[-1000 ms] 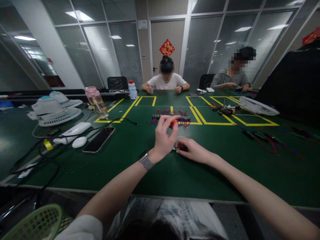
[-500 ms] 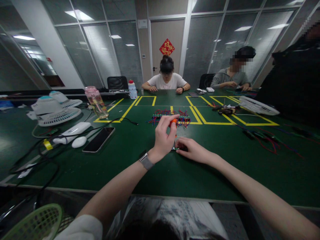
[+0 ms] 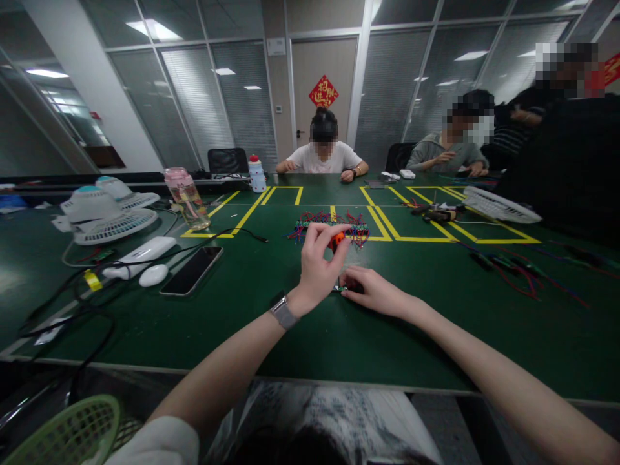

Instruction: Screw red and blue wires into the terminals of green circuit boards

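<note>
My left hand (image 3: 322,258) is closed around the orange handle of a screwdriver (image 3: 338,240), which stands nearly upright with its thin shaft pointing down. The forefinger reaches over the handle's top. Below it, my right hand (image 3: 371,289) pinches the edge of a small circuit board (image 3: 338,289) lying on the green table. Fingers hide much of the board, and the screwdriver's tip cannot be made out. Just beyond my left hand lies a row of small green boards with red and blue wires (image 3: 358,229).
To the left lie a phone (image 3: 192,271), a white mouse-like object (image 3: 154,276), black cables, a tilted-looking pink-lidded bottle (image 3: 188,200) and white fans (image 3: 113,216). Tools (image 3: 440,212) and wired boards (image 3: 513,268) lie right. Co-workers sit across the table (image 3: 271,336).
My left fingers have shifted on the orange handle, and more of its top shows. My right hand has stayed put. At the far right another person has come into view.
</note>
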Action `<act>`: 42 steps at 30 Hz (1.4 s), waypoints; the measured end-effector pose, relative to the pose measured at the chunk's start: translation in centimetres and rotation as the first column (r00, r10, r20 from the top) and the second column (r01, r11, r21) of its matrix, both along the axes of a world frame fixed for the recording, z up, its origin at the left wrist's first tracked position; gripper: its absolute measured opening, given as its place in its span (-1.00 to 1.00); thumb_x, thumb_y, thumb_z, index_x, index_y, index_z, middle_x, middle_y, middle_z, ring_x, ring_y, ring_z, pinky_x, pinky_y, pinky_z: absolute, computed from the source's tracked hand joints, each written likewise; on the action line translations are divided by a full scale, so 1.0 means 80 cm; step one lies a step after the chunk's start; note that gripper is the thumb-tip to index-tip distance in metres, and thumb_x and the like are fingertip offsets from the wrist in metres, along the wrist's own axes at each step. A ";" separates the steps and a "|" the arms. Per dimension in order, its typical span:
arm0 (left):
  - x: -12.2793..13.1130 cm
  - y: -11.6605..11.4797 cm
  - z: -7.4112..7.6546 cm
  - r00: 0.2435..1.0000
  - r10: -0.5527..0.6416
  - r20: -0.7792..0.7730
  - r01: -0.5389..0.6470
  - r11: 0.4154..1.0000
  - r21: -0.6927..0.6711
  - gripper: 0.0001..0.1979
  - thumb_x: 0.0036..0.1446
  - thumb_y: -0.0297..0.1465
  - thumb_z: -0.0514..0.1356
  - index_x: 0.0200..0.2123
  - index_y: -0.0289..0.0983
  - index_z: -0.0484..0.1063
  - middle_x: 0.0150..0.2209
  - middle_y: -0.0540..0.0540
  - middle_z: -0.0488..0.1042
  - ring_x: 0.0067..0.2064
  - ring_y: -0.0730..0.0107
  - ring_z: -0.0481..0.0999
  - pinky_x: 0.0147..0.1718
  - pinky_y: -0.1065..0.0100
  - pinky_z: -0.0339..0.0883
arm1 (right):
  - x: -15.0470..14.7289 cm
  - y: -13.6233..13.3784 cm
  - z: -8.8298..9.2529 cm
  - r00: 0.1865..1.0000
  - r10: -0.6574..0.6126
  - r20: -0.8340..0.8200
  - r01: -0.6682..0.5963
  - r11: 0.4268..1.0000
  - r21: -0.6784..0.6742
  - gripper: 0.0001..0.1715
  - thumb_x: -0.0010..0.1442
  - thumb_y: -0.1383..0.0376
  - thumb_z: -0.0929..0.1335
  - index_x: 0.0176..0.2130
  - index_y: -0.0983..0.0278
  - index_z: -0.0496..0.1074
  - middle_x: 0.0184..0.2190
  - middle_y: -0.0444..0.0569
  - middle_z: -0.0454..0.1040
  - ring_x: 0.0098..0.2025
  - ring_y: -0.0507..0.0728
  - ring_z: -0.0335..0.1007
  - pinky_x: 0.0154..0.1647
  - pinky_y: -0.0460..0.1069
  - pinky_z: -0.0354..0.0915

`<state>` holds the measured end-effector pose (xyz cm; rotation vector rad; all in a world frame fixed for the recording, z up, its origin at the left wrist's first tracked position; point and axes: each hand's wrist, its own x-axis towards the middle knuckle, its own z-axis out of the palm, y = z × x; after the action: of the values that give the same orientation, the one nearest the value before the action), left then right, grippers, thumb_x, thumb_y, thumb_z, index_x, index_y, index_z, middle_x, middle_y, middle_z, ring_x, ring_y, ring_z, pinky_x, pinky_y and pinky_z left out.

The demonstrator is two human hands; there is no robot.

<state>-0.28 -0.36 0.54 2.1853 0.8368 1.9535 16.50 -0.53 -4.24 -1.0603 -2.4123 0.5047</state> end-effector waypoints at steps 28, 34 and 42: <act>-0.003 0.001 -0.002 0.999 -0.045 -0.015 0.045 0.998 -0.046 -0.70 0.35 -0.41 -0.04 0.00 -0.21 0.43 -0.17 -0.11 0.38 -0.11 0.35 0.41 -0.12 0.30 0.35 | 0.000 0.001 0.001 1.000 -0.002 0.004 0.002 1.000 -0.004 -0.91 0.17 0.39 0.36 -0.25 0.29 0.37 -0.36 -0.08 0.36 -0.35 0.07 0.28 -0.32 -0.06 0.21; -0.002 0.001 -0.001 1.000 -0.005 -0.012 0.005 0.999 -0.041 -0.78 0.28 -0.42 0.10 -0.05 -0.21 0.46 -0.22 -0.08 0.34 -0.19 0.40 0.40 -0.21 0.35 0.37 | 0.000 0.000 0.000 1.000 0.004 0.002 -0.004 1.000 0.002 -0.94 0.18 0.38 0.35 -0.27 0.28 0.35 -0.37 -0.09 0.35 -0.36 0.06 0.26 -0.34 -0.06 0.19; -0.001 0.002 -0.003 0.999 -0.032 -0.015 0.032 0.999 -0.045 -0.76 0.28 -0.44 0.09 -0.01 -0.23 0.42 -0.14 -0.11 0.38 -0.12 0.38 0.42 -0.15 0.34 0.37 | 0.000 0.000 0.001 1.000 0.002 0.006 -0.002 1.000 -0.003 -0.93 0.18 0.37 0.35 -0.26 0.28 0.37 -0.37 -0.08 0.37 -0.36 0.07 0.27 -0.33 -0.06 0.20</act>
<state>-0.37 -0.19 0.33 2.1782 0.8336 1.8873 16.51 -0.49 -4.17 -1.0625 -2.4189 0.5061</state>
